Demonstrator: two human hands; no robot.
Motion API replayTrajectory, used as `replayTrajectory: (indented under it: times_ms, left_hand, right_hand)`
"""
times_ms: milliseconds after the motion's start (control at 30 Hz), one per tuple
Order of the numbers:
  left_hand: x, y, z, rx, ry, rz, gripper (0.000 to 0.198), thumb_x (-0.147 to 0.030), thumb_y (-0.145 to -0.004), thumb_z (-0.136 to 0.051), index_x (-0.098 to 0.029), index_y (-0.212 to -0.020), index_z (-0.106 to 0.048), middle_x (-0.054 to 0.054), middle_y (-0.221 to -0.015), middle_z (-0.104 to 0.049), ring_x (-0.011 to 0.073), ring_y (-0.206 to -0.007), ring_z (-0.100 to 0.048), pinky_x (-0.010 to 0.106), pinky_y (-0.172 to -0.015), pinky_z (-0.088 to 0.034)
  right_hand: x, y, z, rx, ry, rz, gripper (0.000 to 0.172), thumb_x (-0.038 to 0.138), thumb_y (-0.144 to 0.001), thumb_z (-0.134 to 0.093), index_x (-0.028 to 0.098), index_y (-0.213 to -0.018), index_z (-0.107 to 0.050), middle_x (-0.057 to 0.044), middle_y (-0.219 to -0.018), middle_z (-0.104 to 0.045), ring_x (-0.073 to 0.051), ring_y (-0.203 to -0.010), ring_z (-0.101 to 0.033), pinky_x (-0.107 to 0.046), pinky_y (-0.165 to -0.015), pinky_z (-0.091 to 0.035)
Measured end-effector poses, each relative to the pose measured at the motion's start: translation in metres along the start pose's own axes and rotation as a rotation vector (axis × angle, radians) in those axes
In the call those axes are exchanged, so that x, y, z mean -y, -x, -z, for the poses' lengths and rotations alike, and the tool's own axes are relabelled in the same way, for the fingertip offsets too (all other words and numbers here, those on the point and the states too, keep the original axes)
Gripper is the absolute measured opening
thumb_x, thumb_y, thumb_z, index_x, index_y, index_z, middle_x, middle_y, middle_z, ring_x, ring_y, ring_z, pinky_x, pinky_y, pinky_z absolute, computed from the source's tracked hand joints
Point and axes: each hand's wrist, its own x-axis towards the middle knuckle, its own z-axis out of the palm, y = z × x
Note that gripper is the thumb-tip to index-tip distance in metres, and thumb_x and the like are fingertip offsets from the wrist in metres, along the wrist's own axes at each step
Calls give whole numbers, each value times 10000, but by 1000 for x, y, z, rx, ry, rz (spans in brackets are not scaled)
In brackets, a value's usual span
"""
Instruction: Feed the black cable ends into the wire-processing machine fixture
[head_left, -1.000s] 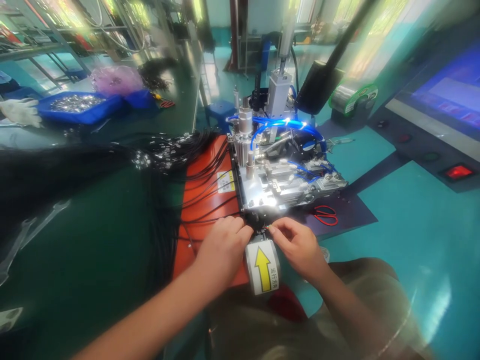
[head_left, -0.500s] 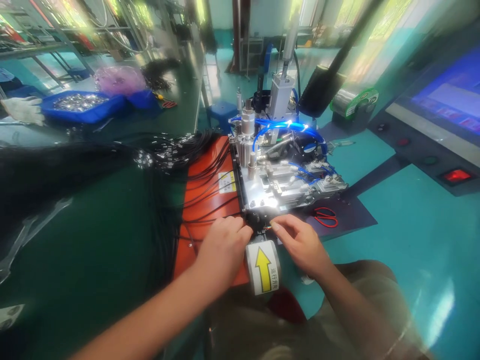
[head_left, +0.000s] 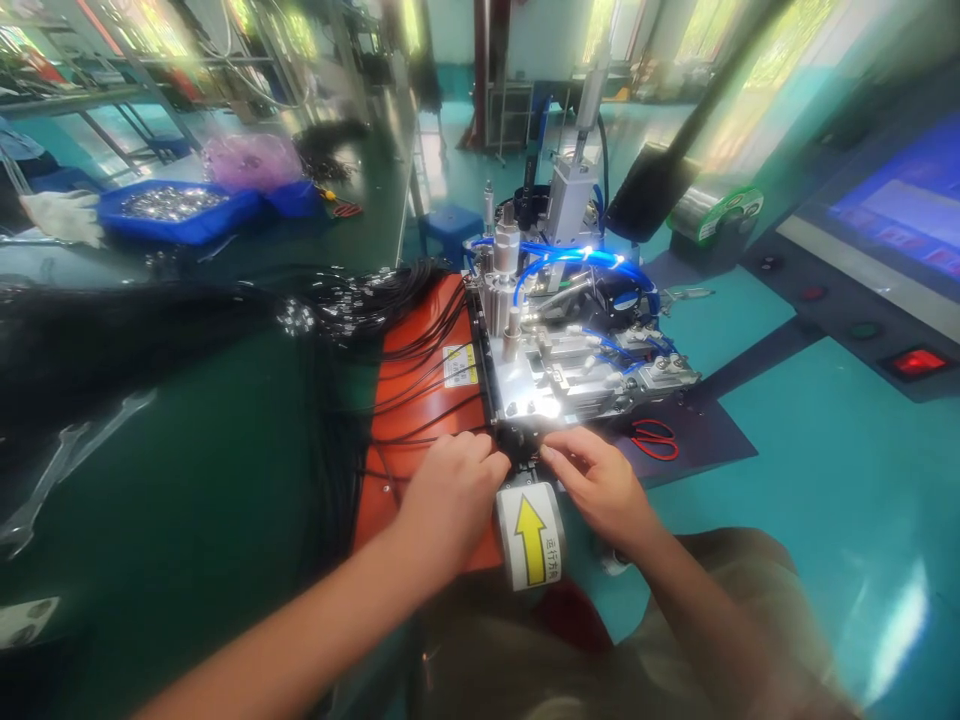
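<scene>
Left hand [head_left: 457,480] and right hand [head_left: 600,485] both pinching black cable end [head_left: 525,458] between fingertips, feeding forward into fixture [head_left: 577,375] (cable axis trailing left)

A dark green worktop [head_left: 187,470] runs away to the left, a teal floor [head_left: 817,480] spreads to the right. Metal shelving [head_left: 112,90] stands at the far left under blurred bright windows [head_left: 262,20]. A blue stool [head_left: 448,222] sits beyond the worktop's end.
</scene>
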Motion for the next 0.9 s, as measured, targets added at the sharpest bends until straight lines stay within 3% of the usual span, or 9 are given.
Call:
replayTrajectory:
  times_ms: [300, 533, 633, 800, 900]
  left_hand:
    - [2, 0, 1, 49, 11, 2, 211, -69, -876, -500, -187, -908, -672, 60, -857, -600, 241, -837, -545, 382, -751, -440]
    - [0, 6, 4, 15, -6, -31, 172, -114, -888, -491, -178, -906, -649, 86, -892, -550, 251, -865, -508, 392, -754, -454]
    - [-4, 9, 10, 74, 15, -51, 152, -127, -891, -490, -157, -938, -631, 96, -920, -553, 247, -889, -515, 388, -789, -479]
    - [-8, 12, 20, 165, 34, -106, 229, -149, -901, -487, -105, -1090, -608, 129, -1011, -586, 262, -964, -550, 413, -871, -494]
    - [-6, 14, 21, 193, 45, -84, 303, -149, -903, -484, -98, -1183, -589, 157, -1089, -593, 276, -1027, -569, 423, -895, -497]
  right_hand:
    - [5, 1, -1, -10, 30, -62, 215, 353, -910, -546, 215, -857, -702, -41, -882, -702, -204, -823, -637, -301, -713, -478]
    - [6, -4, -2, 70, -82, -209, 268, 407, -890, -559, 181, -805, -678, -32, -779, -691, -186, -713, -613, -286, -643, -464]
    - [9, -2, -3, 42, -79, -246, 270, 406, -889, -563, 180, -794, -677, -26, -740, -671, -177, -664, -586, -280, -602, -440]
    - [22, 31, -6, -263, -31, -117, 202, 371, -924, -543, 209, -878, -654, -46, -828, -663, -202, -749, -592, -301, -677, -451]
    - [32, 59, -14, -165, -80, 60, 142, 294, -935, -533, 222, -860, -631, -34, -795, -609, -187, -728, -561, -290, -657, -437]
